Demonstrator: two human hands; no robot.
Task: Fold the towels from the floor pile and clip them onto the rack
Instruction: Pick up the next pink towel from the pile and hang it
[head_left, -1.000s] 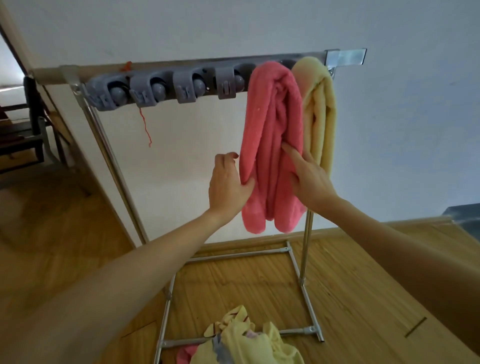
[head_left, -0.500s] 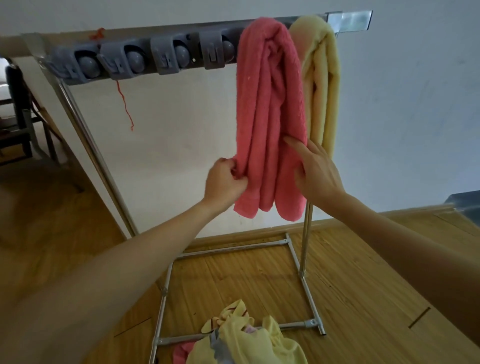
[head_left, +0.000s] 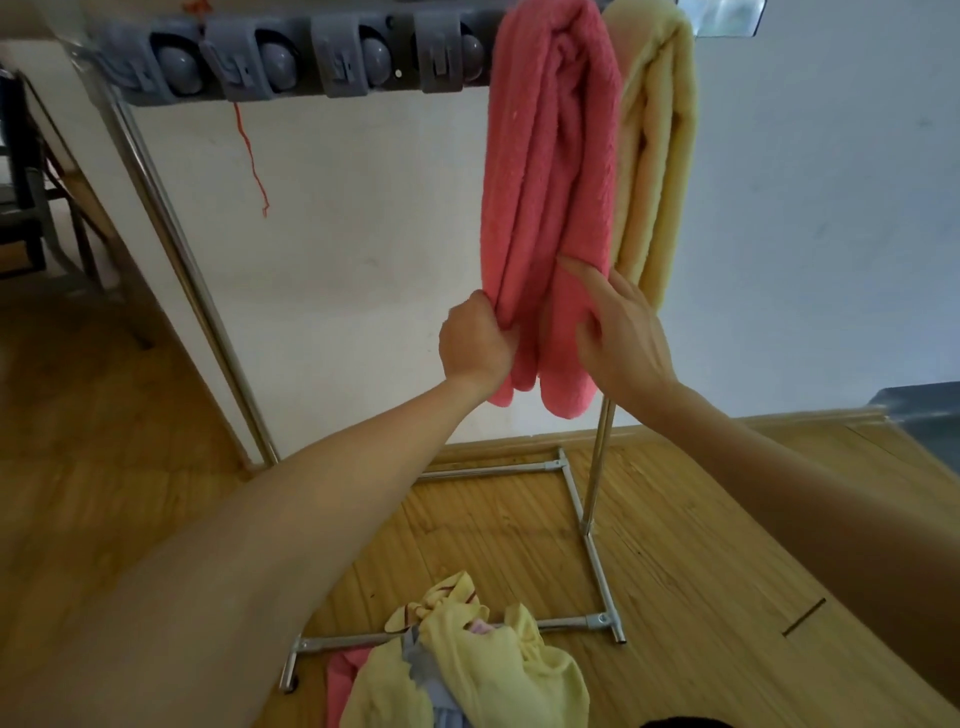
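Head view: the pink towel (head_left: 545, 208) hangs folded from the rack (head_left: 171, 249), long axis vertical, ends pointing at the floor, touching the yellow towel (head_left: 657, 156). The left hand (head_left: 475, 348) grips its lower left edge, fingers closed; the right hand (head_left: 621, 338) presses flat, fingers open. The pile (head_left: 467, 670) lies on the floor.

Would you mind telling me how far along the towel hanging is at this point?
Done: a yellow towel hangs folded at the rack's right end. In hand: the pink towel hangs beside it, the left hand gripping its lower edge, the right hand flat against it. Left: four empty grey clips and the floor pile.
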